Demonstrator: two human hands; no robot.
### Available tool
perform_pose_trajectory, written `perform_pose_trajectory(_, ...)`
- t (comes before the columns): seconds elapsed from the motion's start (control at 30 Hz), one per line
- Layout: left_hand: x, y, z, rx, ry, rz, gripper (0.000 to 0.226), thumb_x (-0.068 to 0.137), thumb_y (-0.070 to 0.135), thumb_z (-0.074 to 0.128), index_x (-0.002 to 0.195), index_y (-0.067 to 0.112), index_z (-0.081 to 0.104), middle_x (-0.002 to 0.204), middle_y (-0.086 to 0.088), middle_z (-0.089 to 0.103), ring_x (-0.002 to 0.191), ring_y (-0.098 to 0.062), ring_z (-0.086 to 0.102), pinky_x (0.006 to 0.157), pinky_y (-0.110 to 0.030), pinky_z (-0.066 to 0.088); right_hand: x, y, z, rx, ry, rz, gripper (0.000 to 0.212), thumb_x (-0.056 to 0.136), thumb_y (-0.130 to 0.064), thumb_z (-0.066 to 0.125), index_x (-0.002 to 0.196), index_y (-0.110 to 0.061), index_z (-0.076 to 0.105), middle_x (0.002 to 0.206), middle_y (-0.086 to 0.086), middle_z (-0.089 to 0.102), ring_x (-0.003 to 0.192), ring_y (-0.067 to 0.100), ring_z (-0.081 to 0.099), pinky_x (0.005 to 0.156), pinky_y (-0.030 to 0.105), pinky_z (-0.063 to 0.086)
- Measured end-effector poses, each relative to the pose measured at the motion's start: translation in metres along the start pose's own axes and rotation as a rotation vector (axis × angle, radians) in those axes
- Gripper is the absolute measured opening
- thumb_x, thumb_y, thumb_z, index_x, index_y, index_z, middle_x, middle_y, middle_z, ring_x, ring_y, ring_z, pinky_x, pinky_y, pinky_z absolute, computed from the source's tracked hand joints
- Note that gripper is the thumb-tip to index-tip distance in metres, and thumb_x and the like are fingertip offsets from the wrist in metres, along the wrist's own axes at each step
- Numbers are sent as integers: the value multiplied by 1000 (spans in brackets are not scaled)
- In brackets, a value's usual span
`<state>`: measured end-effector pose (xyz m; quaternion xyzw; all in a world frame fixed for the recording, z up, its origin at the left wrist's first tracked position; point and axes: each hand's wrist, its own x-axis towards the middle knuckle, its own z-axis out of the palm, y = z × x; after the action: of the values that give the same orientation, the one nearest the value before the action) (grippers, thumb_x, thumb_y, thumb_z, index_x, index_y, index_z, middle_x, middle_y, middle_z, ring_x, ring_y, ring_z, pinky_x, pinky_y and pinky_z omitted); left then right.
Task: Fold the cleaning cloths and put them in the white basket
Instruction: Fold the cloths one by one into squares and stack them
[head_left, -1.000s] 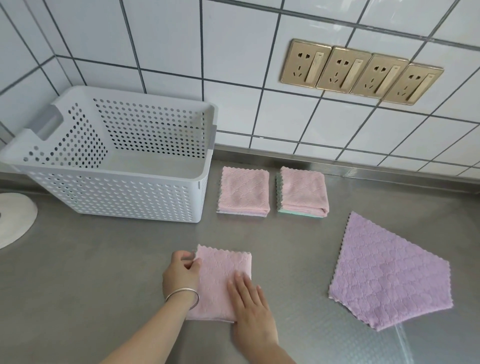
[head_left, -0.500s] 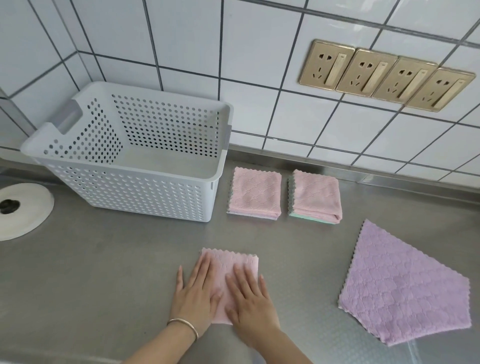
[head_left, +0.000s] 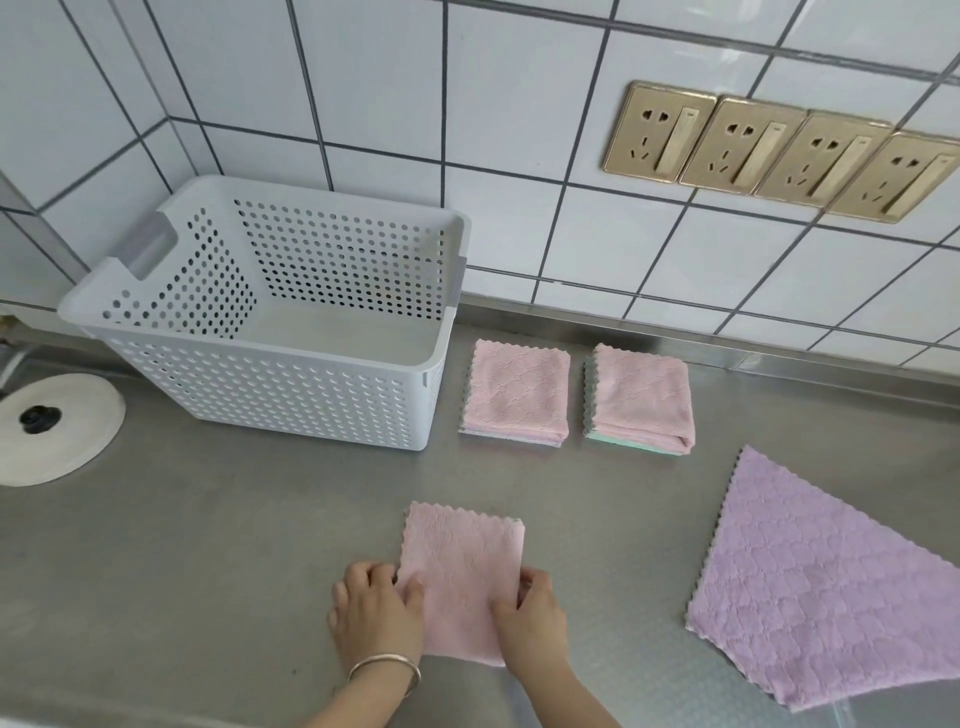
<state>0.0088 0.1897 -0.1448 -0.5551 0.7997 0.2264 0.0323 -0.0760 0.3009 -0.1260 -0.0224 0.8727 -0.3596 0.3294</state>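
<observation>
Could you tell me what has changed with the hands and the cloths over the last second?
Both hands have slid back from lying flat on the pink cloth to its near side edges: the left hand and right hand now pinch it between thumb and fingers. The cloth stays folded on the counter. The two folded stacks, the purple cloth and the empty white basket have not moved.

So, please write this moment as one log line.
step: folding | left hand: grips pink cloth | right hand: grips same cloth | white basket: no cloths | lilac cloth: unfolded
</observation>
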Motion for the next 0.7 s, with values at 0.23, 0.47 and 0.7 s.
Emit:
perform_pose_trajectory(0.23, -7, 60, -39, -675, -77, -48, 18, 89, 21, 55, 101, 12, 46, 94, -10, 57, 91, -31, 55, 70, -28, 33, 5, -28, -41, 217, 86, -155, 23, 89, -9, 53, 103, -25, 43, 88, -15, 53, 79, 4, 53, 58, 12, 37)
perform_pose_trajectory(0.47, 54, 147, -59, -653, 41, 432, 43, 92, 10, 46, 131, 29, 46, 119, 17, 50, 108, -3, 48, 89, -16, 34, 82, -95, -93, 341, 260, -288, 26, 89, -18, 57, 110, -23, 44, 93, -12, 50, 87, 14, 53, 70, 23, 39)
perform_pose_trajectory(0.7, 128, 189, -39, -367, 17, 435, 39, 96, 14, 40, 133, 24, 47, 123, -7, 51, 102, -26, 56, 87, -29, 42, 149, -125, -91, 348, 319, -205, 34, 88, -20, 58, 119, -16, 45, 90, -2, 55, 81, 16, 55, 73, 27, 40)
